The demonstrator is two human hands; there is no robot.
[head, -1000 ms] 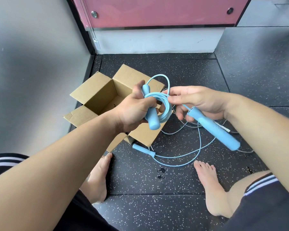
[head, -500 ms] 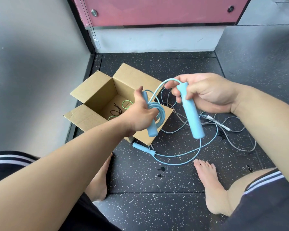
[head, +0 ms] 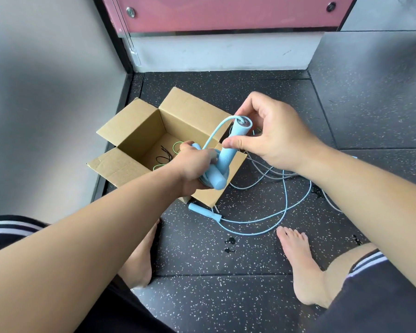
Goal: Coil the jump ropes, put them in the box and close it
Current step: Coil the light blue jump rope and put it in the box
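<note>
My left hand [head: 194, 165] grips a coiled light-blue jump rope [head: 215, 177] with one handle sticking out below the fist, just over the near right flap of the open cardboard box [head: 135, 131]. My right hand [head: 271, 135] pinches the rope's second blue handle [head: 234, 140], held almost upright next to the coil. Inside the box lie green and black ropes [head: 168, 152]. Another light-blue rope [head: 262, 217] with its handle [head: 203, 211] is spread loose on the floor beside a grey rope [head: 267, 174].
The box stands in a corner, with a grey wall [head: 46, 92] at left and a white plinth under a pink panel [head: 226, 13] behind. My bare feet [head: 300, 263] rest on the speckled black rubber floor [head: 202, 251] near the loose ropes.
My right hand has swung the second handle from slanting off to the right to nearly upright, close against the coil. My left hand with the coil has sunk a little toward the box.
</note>
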